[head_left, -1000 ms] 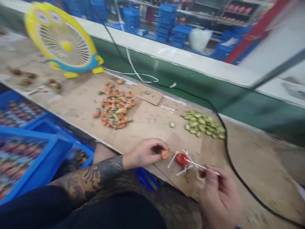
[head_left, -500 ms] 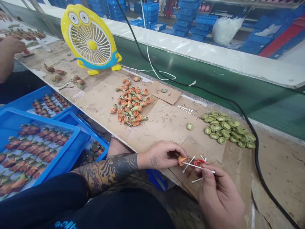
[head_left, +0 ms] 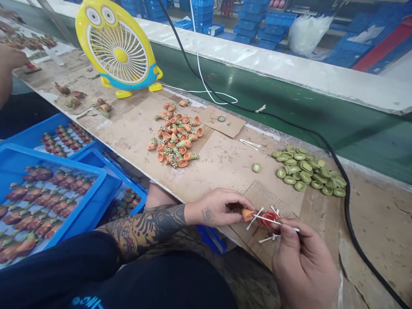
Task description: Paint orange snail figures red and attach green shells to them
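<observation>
My left hand (head_left: 219, 208) is closed on a small orange cone-shaped piece (head_left: 247, 214) near the front edge of the cardboard-covered bench (head_left: 219, 161). My right hand (head_left: 302, 266) pinches a white cotton swab (head_left: 270, 220), whose tip reaches toward the orange piece. A small red cap (head_left: 269, 217) with a few loose swabs around it lies just under the swab. Farther back sit a pile of orange cone pieces (head_left: 175, 139) and a pile of green round caps (head_left: 305, 171).
A yellow desk fan (head_left: 117, 47) stands at the back left. A black cable (head_left: 344, 201) crosses the bench on the right. Blue trays (head_left: 96, 195) of painted pieces sit at my left. Another person's hand (head_left: 11, 58) works at far left. A green conveyor (head_left: 289, 107) runs behind.
The camera swung left and steadied. My right hand brought the swab closer to the orange piece that my left hand holds.
</observation>
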The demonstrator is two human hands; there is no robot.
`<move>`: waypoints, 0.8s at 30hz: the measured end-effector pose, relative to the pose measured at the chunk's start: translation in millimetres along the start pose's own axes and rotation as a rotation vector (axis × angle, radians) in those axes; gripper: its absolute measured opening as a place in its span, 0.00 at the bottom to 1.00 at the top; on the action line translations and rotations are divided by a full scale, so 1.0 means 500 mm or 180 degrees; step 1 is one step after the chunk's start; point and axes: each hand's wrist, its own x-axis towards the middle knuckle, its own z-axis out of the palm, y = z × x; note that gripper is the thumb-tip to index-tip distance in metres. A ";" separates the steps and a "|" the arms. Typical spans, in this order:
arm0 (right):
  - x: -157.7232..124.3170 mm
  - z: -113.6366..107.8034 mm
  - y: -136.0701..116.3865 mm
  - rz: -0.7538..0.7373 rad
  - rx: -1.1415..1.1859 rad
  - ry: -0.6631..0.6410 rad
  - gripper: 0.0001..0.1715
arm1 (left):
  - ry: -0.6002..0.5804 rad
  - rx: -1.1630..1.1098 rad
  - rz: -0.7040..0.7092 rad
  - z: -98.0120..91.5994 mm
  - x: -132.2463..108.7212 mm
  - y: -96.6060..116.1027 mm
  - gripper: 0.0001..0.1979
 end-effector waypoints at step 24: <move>0.009 -0.042 0.022 0.0595 -0.0647 0.0361 0.26 | 0.0261 -0.0209 -0.0492 0.002 0.004 0.004 0.13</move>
